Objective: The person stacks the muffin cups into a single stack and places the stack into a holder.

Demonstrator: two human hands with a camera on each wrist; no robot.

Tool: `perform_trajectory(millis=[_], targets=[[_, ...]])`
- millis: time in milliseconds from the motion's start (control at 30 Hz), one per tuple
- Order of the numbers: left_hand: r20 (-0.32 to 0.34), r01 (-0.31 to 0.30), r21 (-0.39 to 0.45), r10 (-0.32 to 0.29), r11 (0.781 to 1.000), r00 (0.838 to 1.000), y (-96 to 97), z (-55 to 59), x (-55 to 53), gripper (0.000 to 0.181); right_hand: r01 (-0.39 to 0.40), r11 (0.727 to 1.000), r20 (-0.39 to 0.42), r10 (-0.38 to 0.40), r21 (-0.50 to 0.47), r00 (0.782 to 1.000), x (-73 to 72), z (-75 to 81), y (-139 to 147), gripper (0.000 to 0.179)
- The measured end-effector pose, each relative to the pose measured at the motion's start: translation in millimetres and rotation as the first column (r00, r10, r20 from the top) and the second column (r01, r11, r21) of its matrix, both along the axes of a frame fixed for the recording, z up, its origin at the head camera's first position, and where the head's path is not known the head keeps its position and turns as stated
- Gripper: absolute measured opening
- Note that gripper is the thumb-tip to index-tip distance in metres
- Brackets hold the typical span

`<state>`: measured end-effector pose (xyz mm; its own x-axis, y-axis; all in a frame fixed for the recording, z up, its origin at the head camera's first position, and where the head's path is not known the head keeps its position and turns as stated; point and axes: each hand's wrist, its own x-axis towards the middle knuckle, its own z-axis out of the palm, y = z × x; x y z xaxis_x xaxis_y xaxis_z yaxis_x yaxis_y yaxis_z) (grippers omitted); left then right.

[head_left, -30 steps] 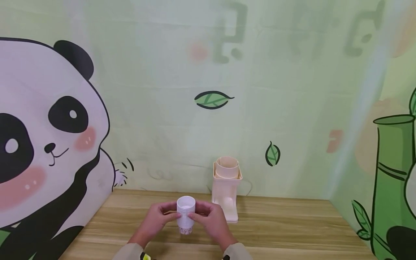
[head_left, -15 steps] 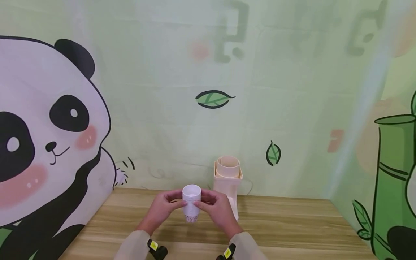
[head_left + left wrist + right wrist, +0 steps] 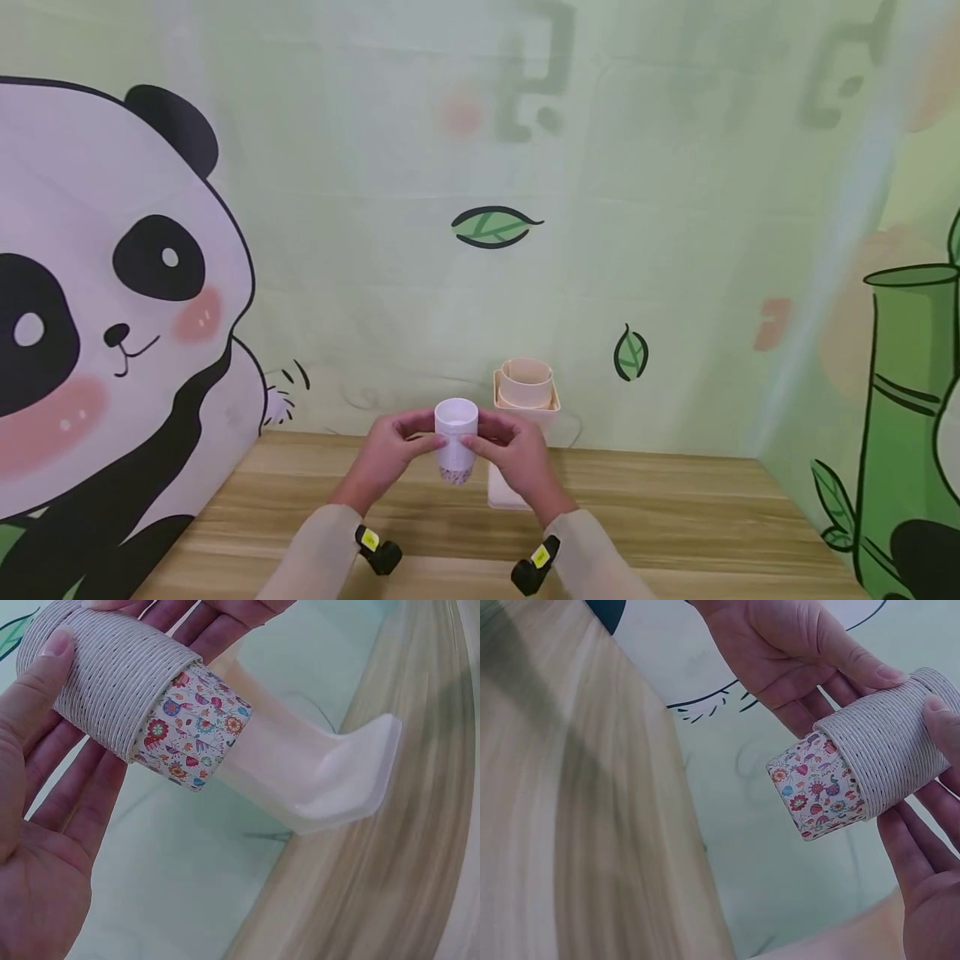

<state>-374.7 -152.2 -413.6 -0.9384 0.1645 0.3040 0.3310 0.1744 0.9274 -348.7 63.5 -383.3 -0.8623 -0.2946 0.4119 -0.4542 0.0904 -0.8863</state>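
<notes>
A stack of nested paper cups (image 3: pixel 455 446) is held upright above the table, mouth up. Only the lowest cup shows its floral print (image 3: pixel 196 727); the rims above it form a tall ribbed white column. From the left side my left hand (image 3: pixel 386 454) grips the stack, thumb on the near face and fingers behind. My right hand (image 3: pixel 521 458) grips it from the other side in the same manner. Just behind the right hand stands a pale pink cup dispenser (image 3: pixel 527 400) with a round tube at its top; the hand hides part of its body.
The dispenser's foot (image 3: pixel 345 780) rests on the wood-grain table (image 3: pixel 660 508), close to the back wall. A printed cloth (image 3: pixel 375 292) with a panda, leaves and bamboo closes off the back and sides.
Both hands have raised the stack of paper cups and carried it slightly right and forward, closer to the dispenser. Their grip looks the same, and the dispenser stays in place.
</notes>
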Motion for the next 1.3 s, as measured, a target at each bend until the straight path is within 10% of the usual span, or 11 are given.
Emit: perform_trajectory(millis=[600,1300], targets=[[-0.066,0.032,-0.030,-0.034,0.999,0.997,25.5,52.1,-9.5,0.044,0.084,0.995,-0.007,-0.084,0.049,0.996,-2.4,48.9,24,0.042],[-0.071,0.047,-0.033,-0.049,0.998,0.996,54.3,90.9,-28.4,0.047,0.122,0.991,-0.070,-0.118,0.049,0.991,-43.7,63.3,55,0.048]])
